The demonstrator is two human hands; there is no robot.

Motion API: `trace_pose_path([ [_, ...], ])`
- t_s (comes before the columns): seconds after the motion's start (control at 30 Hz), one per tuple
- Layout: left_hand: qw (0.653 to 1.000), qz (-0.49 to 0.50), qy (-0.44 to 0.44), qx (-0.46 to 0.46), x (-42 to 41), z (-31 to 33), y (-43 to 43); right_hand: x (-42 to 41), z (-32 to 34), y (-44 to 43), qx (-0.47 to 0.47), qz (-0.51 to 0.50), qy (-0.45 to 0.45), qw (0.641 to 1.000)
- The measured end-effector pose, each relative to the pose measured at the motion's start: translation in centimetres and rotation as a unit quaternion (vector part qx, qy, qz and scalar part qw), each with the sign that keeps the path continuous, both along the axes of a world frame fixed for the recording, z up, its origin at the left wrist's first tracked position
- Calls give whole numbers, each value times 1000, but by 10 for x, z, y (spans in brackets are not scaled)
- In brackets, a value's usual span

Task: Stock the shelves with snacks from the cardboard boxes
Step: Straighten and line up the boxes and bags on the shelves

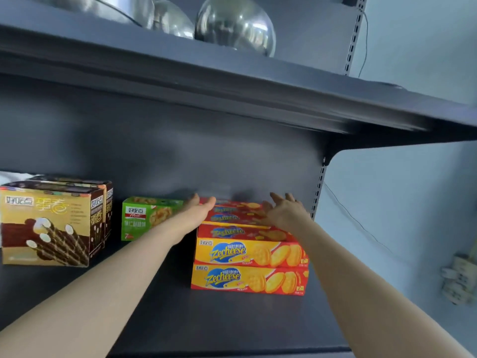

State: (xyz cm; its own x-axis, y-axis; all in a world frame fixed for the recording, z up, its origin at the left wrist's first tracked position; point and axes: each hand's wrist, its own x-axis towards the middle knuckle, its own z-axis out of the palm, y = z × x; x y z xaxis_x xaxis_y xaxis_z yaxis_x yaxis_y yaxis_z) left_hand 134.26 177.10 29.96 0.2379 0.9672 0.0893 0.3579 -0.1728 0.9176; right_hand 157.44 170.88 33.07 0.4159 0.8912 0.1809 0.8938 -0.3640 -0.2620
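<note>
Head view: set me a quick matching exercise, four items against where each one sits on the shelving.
1 Zecheese boxes
2 green box
3 egg-roll boxes
4 steel bowls

A upper shelf
B lower shelf, far left
C lower shelf, right, stacked
D lower shelf, middle

Pairs: 1-C, 2-D, 3-B, 4-A

Red-and-yellow Zecheese boxes (pixel 249 264), green biscuit box (pixel 148 218), brown-and-gold wafer-roll boxes (pixel 49 223), dark grey shelf (pixel 219 319), silver bowls (pixel 235 24)
</note>
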Motion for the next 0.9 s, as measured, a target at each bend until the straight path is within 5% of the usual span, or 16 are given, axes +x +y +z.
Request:
trace_pose_path([
  [0.13,998,-17,-12,-54,10,-3,12,8,1,29,-25,-6,121,992],
  [0.47,988,-63,-112,-88,8,5,0,1,-6,23,-48,-22,72,996],
  [0.53,987,-49,-143,-56,1,9,-8,-6,-2,12,-40,-7,32,999],
  [0.6,996,-16,-22,85,-9,7,-24,-18,-4,-7,29,10,-4,1000],
  [0.67,939,0,127,320,-20,-7,-54,-38,-16,-36,148,33,-32,988],
  [0.73,829,-27,251,498,-18,-31,-83,-59,-38,-67,260,42,-118,957],
  [0.8,750,-41,372,545,-9,-57,-100,-71,-63,-87,321,28,-192,927],
  [0.9,730,-13,415,544,0,-68,-105,-66,-91,-94,289,-34,-202,935],
])
